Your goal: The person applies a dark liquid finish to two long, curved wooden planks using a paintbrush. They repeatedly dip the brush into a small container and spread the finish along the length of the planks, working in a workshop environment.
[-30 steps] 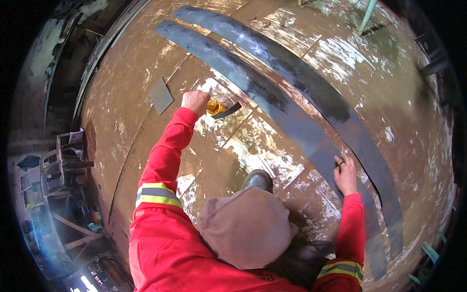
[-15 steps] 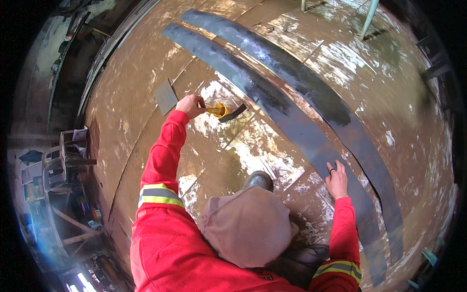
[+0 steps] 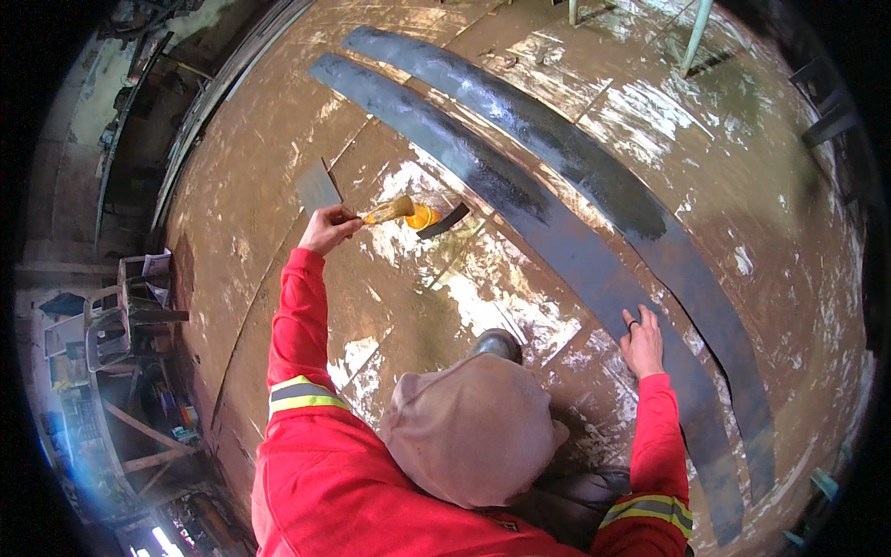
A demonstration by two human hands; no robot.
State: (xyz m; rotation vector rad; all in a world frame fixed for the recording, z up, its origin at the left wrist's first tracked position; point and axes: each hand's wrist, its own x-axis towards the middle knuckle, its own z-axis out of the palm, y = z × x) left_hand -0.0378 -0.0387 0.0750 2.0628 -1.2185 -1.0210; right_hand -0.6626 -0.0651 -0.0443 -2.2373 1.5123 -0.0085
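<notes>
brush (image 3: pixel 390 211) in the left hand (image 3: pixel 327 228), fingers closed round its handle, had lifted off the orange tin (image 3: pixel 422 217) on the floor (image 3: pixel 278 167). right hand (image 3: pixel 642 342) now lay spread flat on the near dark curved plate (image 3: pixel 557 237), likely bracing before the next stroke.

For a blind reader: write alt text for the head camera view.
A person in a red jacket crouches on a wet brown floor, the left hand holding a paintbrush at a small orange pot. The right hand rests flat on the nearer of two long curved dark metal strips.
</notes>
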